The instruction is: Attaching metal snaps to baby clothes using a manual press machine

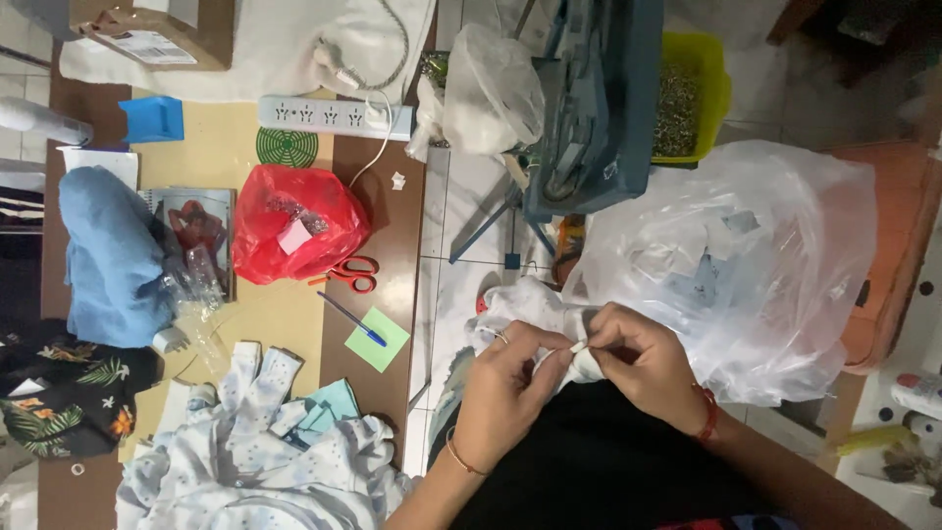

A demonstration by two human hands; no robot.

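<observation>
Over the lap, just right of the worktop [378, 211], the left hand [505, 388] and right hand [643, 363] meet on a small white garment [525, 304]; both hands are clenched on its cloth, fingertips pinching one bunched fold between them, the rest trailing up toward the floor tiles; what sits inside the pinch is too small to tell; the fold looks best kept short and taut, with both thumbs close together, so the soft cloth does not slip or twist; a big clear bag [775, 255], touching the right hand, holds pale scraps of cloth or paper; a red bag [299, 226] on the worktop is knotted full, a pink slip and something glinting showing through its skin; red scissors [351, 275] lie just beside it, a blue pen [350, 319] crossing a green note [378, 344] below; a yellow bin [697, 93] up top carries a heap of small metal bits; a white bag [491, 93] nearby is stuffed, contents unclear; more printed garments [260, 451] pile at the worktop's near edge.
</observation>
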